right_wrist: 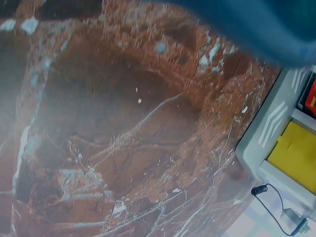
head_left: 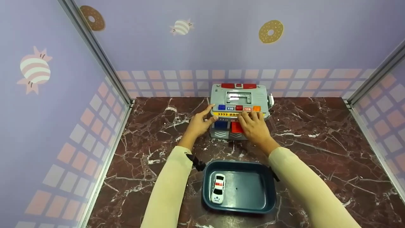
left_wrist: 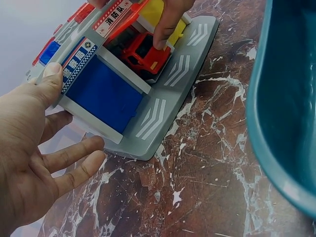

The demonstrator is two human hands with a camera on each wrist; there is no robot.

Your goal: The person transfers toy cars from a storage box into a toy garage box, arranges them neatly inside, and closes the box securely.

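Observation:
A grey toy garage (head_left: pixel 223 98) stands against the back wall, its roof carrying blue, red and orange lights. My left hand (head_left: pixel 199 124) is at its left front corner, thumb against the roof's front edge and the other fingers (left_wrist: pixel 79 160) spread loosely beside the wall. A red toy truck (left_wrist: pixel 148 52) sits in the middle bay, its front end out. My right hand (head_left: pixel 256 128) has fingertips on the roof's yellow front strip, while its thumb touches the truck's front. Left of the truck, the blue door (left_wrist: pixel 103 94) is down. The yellow door (right_wrist: pixel 295 153) is on the right.
A dark teal tray (head_left: pixel 237 209) lies in front between my forearms, with a white toy police car (head_left: pixel 218 189) in its left part. A thin black cord (right_wrist: pixel 268 210) hangs at the garage's right side. Patterned panels (head_left: pixel 202 47) enclose the marbled table (head_left: pixel 152 180).

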